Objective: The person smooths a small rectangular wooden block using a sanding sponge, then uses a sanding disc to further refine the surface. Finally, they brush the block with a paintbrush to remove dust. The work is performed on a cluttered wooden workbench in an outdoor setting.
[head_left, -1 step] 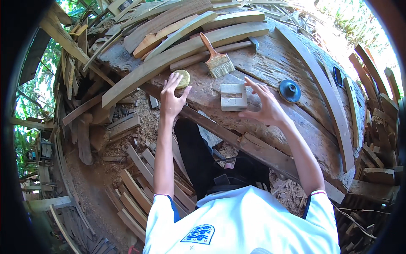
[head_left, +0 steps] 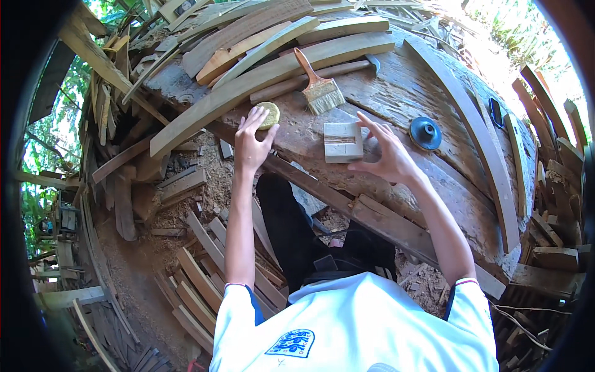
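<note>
My left hand (head_left: 253, 139) rests with its fingers and thumb round a yellowish round disc (head_left: 270, 114) near the bench's edge. A pale, square block (head_left: 334, 151) with a slot in its top lies to the right. My right hand (head_left: 387, 152) is open beside that block, fingers spread, thumb at its lower edge. Above, a wide paintbrush (head_left: 323, 99) with a wooden handle lies on the bench. A blue round object (head_left: 425, 139) with a raised dark hub sits to the right of my right hand.
Curved planks (head_left: 266, 71) lie across the back of the weathered bench (head_left: 384, 87), and a long board (head_left: 489, 167) runs down its right side near a small dark item (head_left: 495, 111). Wood offcuts surround it. Below are my legs, shavings and stacked strips (head_left: 198, 291).
</note>
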{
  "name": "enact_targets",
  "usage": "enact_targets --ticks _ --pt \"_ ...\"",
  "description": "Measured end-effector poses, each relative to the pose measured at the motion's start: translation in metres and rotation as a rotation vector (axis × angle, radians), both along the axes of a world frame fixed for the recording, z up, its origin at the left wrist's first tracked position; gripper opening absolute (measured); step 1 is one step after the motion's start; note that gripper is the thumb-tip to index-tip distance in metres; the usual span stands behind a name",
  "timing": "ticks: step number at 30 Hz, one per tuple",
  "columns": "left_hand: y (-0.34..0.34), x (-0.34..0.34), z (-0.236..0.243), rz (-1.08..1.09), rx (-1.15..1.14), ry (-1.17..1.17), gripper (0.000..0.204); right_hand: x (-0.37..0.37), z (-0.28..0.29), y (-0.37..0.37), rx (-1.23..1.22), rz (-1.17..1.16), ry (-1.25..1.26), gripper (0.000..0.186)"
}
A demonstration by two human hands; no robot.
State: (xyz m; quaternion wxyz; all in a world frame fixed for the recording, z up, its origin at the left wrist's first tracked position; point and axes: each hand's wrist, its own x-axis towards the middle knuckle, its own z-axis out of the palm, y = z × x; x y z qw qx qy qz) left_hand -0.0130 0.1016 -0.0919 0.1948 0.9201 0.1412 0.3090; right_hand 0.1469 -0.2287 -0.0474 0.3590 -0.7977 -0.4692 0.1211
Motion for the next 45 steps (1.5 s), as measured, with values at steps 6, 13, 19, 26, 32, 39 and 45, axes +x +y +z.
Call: enact_targets --ticks 6,13,19,26,32,39,45 --pt "-0.032 0.004 0.015 -0.040 -0.078 -0.139 0.025 0.002 -0.022 0.005 0.112 -0.006 -0.060 0.113" --pt "-0.162 0.008 0.051 -0.421 -0.012 0.000 0.027 0.004 -0.025 0.003 0.131 -0.003 -0.005 0.111" --pt "-0.140 0.027 0.040 -0.387 0.055 0.128 0.046 0.002 -0.018 0.008 0.131 -0.013 0.003 0.109" --pt "-0.160 0.012 0.051 -0.475 0.124 0.184 0.045 0.005 -0.023 0.006 0.166 0.047 -0.128 0.100" --pt "-0.182 0.019 0.039 -0.516 0.071 0.109 0.033 0.009 -0.025 0.003 0.126 0.068 -0.050 0.088" --pt "-0.162 0.024 0.036 -0.346 0.009 0.070 0.038 0.004 -0.012 0.001 0.105 0.063 -0.072 0.095" --pt "-0.147 0.023 0.027 -0.522 -0.027 0.057 0.027 0.007 -0.022 0.001 0.069 0.054 -0.025 0.098"
